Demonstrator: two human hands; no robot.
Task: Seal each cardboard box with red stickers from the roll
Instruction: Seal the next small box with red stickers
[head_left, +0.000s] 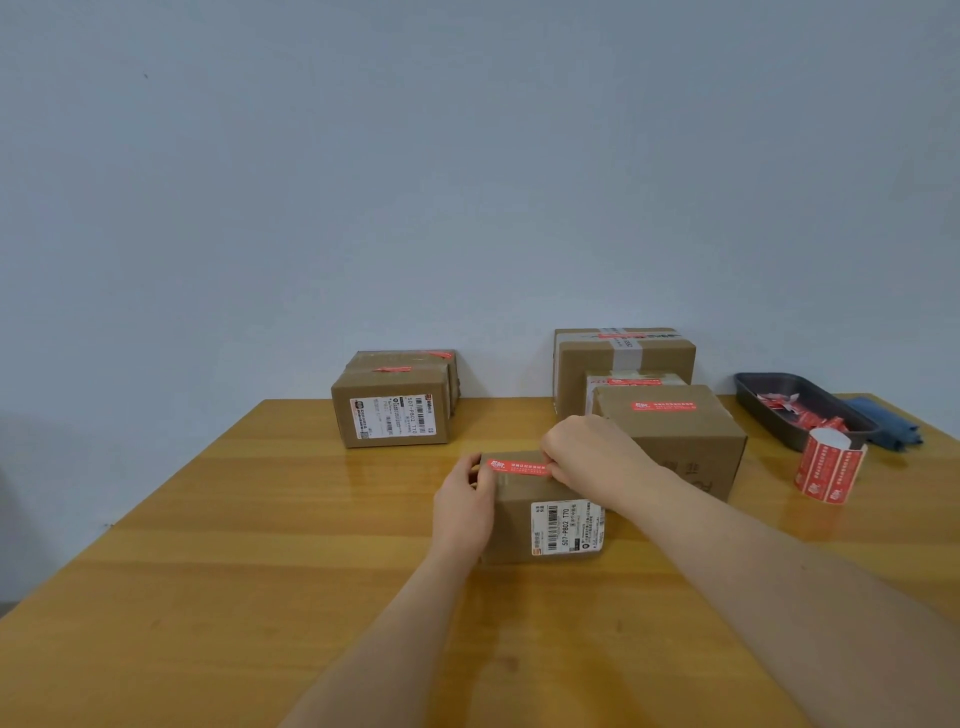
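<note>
Plain, pale blue-grey painted wall (467, 156) behind, bare but for a small dark speck near upper left. Glossy honey-yellow wooden counter (208, 571) with long plank grain, pushed against that wall, soft reflections on its varnish. Even, diffuse light, faint shadows. Left of counter, a dim greyish strip of floor (31, 519).

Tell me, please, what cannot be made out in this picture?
- Small box far end: head view, hidden by right hand.
- Red sticker text: too small.
- Tray contents: red scraps, too small.
- Table near part: cut off by bottom edge.
</note>
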